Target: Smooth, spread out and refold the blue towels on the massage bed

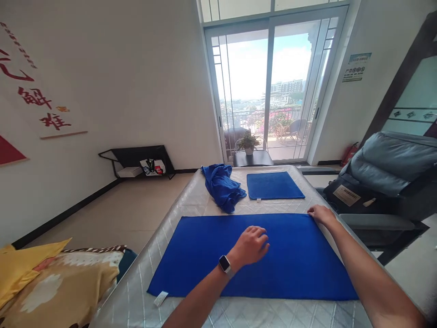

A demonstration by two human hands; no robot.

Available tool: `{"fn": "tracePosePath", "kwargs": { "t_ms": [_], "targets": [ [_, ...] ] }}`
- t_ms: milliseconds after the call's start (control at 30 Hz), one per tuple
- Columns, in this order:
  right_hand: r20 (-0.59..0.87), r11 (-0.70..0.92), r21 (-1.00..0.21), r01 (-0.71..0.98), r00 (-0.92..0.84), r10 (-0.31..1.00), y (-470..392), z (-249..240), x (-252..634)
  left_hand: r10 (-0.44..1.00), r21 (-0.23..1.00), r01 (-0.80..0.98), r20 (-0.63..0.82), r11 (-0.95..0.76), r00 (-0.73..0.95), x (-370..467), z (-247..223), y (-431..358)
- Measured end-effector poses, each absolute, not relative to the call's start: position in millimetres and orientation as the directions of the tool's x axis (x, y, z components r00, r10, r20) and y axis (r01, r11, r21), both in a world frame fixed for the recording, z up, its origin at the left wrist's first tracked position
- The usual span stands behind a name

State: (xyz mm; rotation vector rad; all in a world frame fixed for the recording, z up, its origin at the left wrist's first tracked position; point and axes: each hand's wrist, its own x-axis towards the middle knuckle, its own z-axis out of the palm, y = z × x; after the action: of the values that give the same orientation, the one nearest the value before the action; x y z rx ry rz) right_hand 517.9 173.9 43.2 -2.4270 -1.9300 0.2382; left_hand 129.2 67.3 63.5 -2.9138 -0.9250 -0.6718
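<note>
A large blue towel (205,255) lies spread flat across the mattress (191,196), with a white tag at its near left corner. Over the towel's middle is my left hand (251,245), a watch (224,263) on its wrist; its fingers are loosely bent and apart, holding nothing. At the towel's far right corner, my right hand (321,214) has its fingers closed on the edge. Beyond lie a folded blue towel (275,185), flat and rectangular with a small tag, and a crumpled blue towel (223,187) to its left.
A grey recliner (396,159) with a black bag (351,196) stands close on the right. Pillows and bedding (68,282) lie at the lower left. Past the mattress's far end, a chair holds a potted plant (249,142) before the sliding glass door (269,91).
</note>
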Motion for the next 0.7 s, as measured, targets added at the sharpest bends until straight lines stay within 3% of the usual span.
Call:
{"fn": "tracePosePath", "kwargs": {
  "t_ms": [100,200,367,700],
  "targets": [
    [-0.105,-0.225,-0.105,0.969,0.214,0.971,175,46,517,0.34,0.058,0.345,0.385,-0.937,0.858,214,55,36],
    [-0.1,-0.224,-0.086,0.971,0.215,0.972,173,47,515,0.249,0.01,0.264,0.362,-0.965,0.898,280,39,9],
    [-0.093,-0.22,-0.052,0.974,0.215,0.972,172,48,512,0.279,0.029,0.286,0.327,-0.958,0.903,339,23,-22],
    [-0.098,-0.195,-0.036,0.98,0.191,0.977,176,52,511,0.32,0.025,0.333,0.358,-0.943,0.877,362,20,-30]
  ]
}}
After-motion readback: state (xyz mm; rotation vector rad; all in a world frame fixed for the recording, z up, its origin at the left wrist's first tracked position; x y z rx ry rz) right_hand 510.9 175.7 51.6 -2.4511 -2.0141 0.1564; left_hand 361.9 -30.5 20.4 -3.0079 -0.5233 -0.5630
